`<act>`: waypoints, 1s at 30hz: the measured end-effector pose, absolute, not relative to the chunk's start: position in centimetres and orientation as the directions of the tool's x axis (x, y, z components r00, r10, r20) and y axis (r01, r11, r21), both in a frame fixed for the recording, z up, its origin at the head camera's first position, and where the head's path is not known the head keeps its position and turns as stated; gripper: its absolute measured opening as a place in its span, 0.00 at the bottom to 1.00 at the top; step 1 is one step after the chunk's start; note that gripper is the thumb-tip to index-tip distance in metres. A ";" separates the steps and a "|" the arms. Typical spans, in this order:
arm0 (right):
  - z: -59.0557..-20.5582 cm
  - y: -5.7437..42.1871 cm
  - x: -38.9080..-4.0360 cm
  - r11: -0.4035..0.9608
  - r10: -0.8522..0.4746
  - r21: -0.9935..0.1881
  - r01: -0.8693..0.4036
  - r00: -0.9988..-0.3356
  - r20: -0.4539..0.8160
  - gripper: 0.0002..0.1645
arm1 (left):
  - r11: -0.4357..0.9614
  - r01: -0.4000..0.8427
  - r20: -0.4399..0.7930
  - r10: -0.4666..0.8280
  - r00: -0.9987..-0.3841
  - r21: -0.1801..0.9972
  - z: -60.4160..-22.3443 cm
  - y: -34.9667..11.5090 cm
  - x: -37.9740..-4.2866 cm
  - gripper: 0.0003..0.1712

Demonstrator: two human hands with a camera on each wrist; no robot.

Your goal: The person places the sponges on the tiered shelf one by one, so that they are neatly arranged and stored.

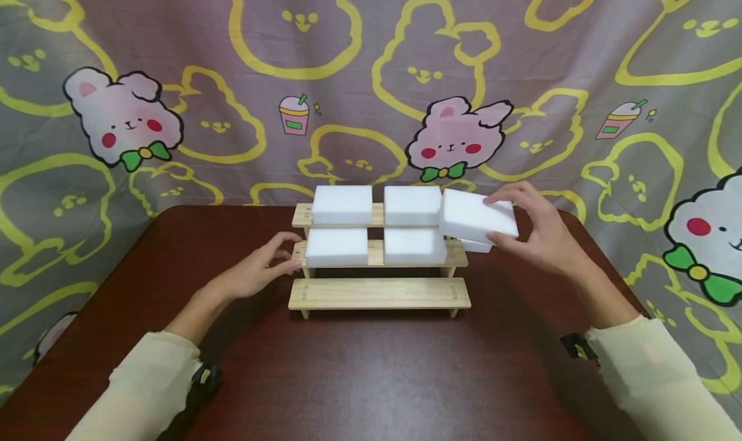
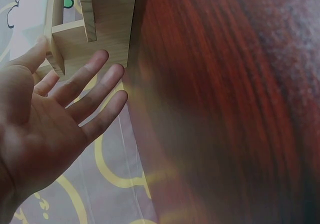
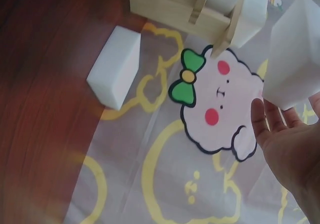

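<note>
A stepped wooden rack (image 1: 377,293) with three shelves stands on the table. White foam-like blocks (image 1: 342,204) lie on its upper two shelves, two on each; the lowest shelf is bare. My right hand (image 1: 542,228) pinches the right end of another white block (image 1: 478,214), tilted beside the top shelf's right end. Its thumb is at the front and its fingers at the back. At the left end of the middle shelf my left hand (image 1: 261,267) pinches the board between thumb and index finger. In the left wrist view the other fingers (image 2: 102,114) are spread.
One more white block (image 3: 115,69) sits on the table behind the rack's right side, partly hidden in the head view. The dark red-brown table (image 1: 371,370) has rounded back corners. A patterned cloth (image 1: 359,93) hangs close behind it.
</note>
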State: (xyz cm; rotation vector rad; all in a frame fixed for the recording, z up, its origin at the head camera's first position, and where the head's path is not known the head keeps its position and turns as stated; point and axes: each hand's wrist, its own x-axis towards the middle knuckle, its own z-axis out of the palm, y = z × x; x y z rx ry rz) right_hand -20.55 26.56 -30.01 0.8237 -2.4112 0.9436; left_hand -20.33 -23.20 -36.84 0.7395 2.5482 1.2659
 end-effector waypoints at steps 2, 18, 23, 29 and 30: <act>-30.0 26.2 -20.6 0.582 -0.387 -0.462 -0.670 -0.727 0.567 0.32 | 0.507 0.346 0.041 0.519 -0.854 0.790 -36.9 -23.2 -20.3 0.28; -30.0 23.7 -20.8 0.496 -0.444 -0.485 -0.720 -0.690 0.572 0.31 | 0.506 0.357 0.053 0.519 -0.853 0.785 -37.1 -23.2 -20.5 0.28; -30.1 23.0 -21.0 0.459 -0.450 -0.503 -0.732 -0.680 0.579 0.31 | 0.509 0.352 0.051 0.514 -0.856 0.785 -37.1 -23.2 -20.5 0.28; -30.3 22.1 -21.1 0.402 -0.470 -0.526 -0.750 -0.662 0.584 0.30 | 0.509 0.351 0.048 0.515 -0.856 0.786 -37.1 -23.1 -20.5 0.29; -30.3 21.9 -21.1 0.400 -0.473 -0.527 -0.750 -0.661 0.582 0.30 | 0.509 0.351 0.048 0.516 -0.855 0.786 -37.1 -23.1 -20.5 0.29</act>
